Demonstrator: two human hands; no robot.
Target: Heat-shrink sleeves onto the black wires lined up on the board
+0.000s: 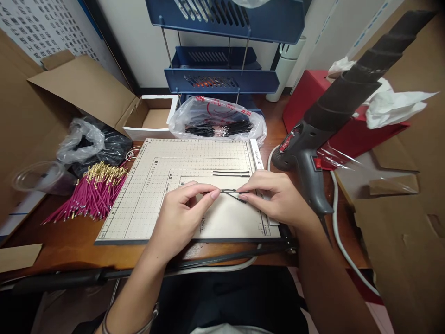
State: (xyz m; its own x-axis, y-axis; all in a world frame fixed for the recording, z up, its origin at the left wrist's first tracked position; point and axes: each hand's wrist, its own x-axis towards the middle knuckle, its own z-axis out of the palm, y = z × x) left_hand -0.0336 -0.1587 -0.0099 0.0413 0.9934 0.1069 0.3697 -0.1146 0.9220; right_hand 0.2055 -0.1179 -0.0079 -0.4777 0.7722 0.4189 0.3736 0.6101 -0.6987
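My left hand (184, 211) is closed in a pinch, thumb and forefinger on the left ends of a few thin black wires (229, 191). Opposite it, my right hand (276, 197) pinches the same wires near their right ends; one of them slants down toward the right fingertips. Both hands are just above a cream paper-cutter board (142, 204) printed with a grid and size marks. Two more black wires (229, 173) lie side by side on the board, just beyond the fingers. How many wires are between my fingertips I cannot tell.
Magenta wires with gold ends (100, 190) are heaped at left. Behind the board sit a plastic bag of black wires (219, 120), a cardboard box (93, 88) and a blue rack (222, 81). A heat gun (309, 148) stands at right before a red tissue box (302, 93).
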